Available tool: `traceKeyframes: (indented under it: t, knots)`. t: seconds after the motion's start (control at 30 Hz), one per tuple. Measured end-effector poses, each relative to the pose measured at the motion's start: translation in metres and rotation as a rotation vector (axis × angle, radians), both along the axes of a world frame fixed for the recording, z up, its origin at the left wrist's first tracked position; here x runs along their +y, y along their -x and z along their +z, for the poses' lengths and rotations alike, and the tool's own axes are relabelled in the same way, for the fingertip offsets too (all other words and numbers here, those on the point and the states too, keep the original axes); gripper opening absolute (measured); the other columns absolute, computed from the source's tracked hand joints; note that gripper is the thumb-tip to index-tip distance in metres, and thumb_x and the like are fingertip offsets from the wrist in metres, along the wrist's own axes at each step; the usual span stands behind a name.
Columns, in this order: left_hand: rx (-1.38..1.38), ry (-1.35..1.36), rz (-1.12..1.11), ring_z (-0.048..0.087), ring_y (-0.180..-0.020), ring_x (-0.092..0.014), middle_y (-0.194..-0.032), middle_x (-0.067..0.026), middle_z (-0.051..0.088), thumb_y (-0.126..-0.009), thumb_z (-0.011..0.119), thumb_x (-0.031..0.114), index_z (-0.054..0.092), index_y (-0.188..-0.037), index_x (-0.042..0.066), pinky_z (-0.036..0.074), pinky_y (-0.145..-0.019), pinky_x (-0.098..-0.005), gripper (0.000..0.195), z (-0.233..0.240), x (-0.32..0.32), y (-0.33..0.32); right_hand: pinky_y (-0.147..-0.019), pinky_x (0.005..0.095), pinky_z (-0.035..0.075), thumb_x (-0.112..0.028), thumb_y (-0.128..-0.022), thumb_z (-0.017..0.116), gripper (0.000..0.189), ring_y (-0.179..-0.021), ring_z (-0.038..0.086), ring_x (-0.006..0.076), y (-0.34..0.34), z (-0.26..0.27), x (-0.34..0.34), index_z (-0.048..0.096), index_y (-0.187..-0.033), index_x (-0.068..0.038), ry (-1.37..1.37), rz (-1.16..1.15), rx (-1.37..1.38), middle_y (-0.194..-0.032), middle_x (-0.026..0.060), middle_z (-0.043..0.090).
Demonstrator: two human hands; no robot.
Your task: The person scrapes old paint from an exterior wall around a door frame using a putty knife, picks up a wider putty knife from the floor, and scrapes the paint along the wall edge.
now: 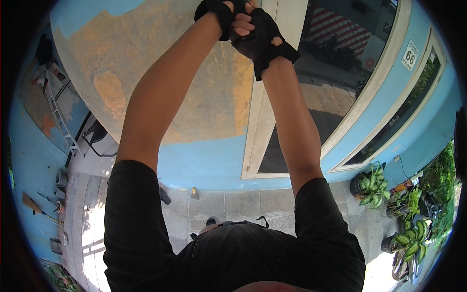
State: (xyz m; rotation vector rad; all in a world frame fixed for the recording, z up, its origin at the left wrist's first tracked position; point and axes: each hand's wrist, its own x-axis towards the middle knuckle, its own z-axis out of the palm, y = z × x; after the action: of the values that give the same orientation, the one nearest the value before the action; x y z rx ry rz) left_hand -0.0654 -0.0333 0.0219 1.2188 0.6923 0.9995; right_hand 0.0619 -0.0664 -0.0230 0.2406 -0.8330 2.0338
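Both my hands are raised close together at the top edge of the view, in black fingerless gloves. My left hand (228, 8) is partly cut off by the picture's edge. Beside it, my right hand (257, 34) has its fingers curled inward. Whatever they may grip is hidden or too dark to make out. Behind them stands a blue painted wall (204, 160) with a large stripped patch (204, 98), grey-brown with orange remnants of paint. A cream wooden window frame (261, 135) with dark glass (328, 91) borders that patch on the right.
A small scraper-like tool (194, 193) lies on the paving (240, 204) at the wall's foot. Left are an aluminium ladder (58, 113), a black chair (96, 133) and a broom (31, 202). Potted plants (374, 186) line the right side. A number plate (410, 55) hangs on the wall.
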Motion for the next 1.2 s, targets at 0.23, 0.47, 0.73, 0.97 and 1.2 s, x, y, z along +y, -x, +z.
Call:
traceKeyframes:
  t: [0.23,0.47,0.73,0.97,1.2]
  knots:
    - [0.063,-0.007,0.099,0.04,-0.042,-0.016,-0.056,-0.0002,0.051,-0.094,0.046,0.048,0.055,-0.072,0.014,0.034,-0.036,-0.0333,0.041,-0.002,0.003,-0.009,-0.042,0.0223,0.033,-0.022,-0.102,0.045,0.01,-0.047,0.037,0.0078,-0.002,-0.004,0.008,0.048,-0.093,-0.018,-0.043,0.074,0.012,-0.064,-0.0023,0.043]
    - [0.108,-0.05,0.16,0.045,-0.046,-0.014,-0.061,0.0003,0.055,-0.094,0.047,0.048,0.057,-0.075,0.015,0.037,-0.038,-0.0313,0.04,-0.007,0.005,-0.023,-0.043,0.0236,0.033,-0.021,-0.101,0.047,0.009,-0.048,0.039,0.0087,-0.013,0.0,0.023,0.049,-0.092,-0.02,-0.017,0.148,-0.004,-0.064,-0.0016,0.044]
    - [0.15,-0.098,0.271,0.051,-0.051,-0.013,-0.067,0.0009,0.059,-0.094,0.048,0.049,0.059,-0.077,0.015,0.041,-0.039,-0.0291,0.039,-0.005,0.011,-0.028,-0.045,0.0236,0.034,-0.021,-0.101,0.047,0.009,-0.05,0.04,0.0094,-0.012,0.004,0.015,0.048,-0.092,-0.019,-0.003,0.017,-0.054,-0.064,-0.0014,0.043]
    - [0.196,-0.134,0.433,0.056,-0.055,-0.011,-0.071,0.0015,0.063,-0.094,0.049,0.049,0.061,-0.08,0.016,0.045,-0.041,-0.0272,0.038,-0.006,0.008,-0.029,-0.044,0.022,0.034,-0.014,-0.1,0.048,0.011,-0.049,0.039,0.0087,-0.02,0.011,0.004,0.056,-0.102,-0.021,0.033,0.02,-0.056,-0.065,-0.0016,0.043]
    - [-0.131,-0.04,0.141,0.065,-0.087,-0.024,-0.105,-0.0167,0.066,-0.103,0.04,0.032,0.05,-0.118,0.001,0.055,-0.079,-0.0318,0.036,-0.228,-0.029,-0.05,-0.041,0.028,0.035,-0.023,-0.099,0.051,0.012,-0.044,0.041,0.0113,-0.041,-0.176,-0.069,0.045,-0.09,-0.018,0.148,-0.426,-0.458,-0.063,-0.0016,0.045]
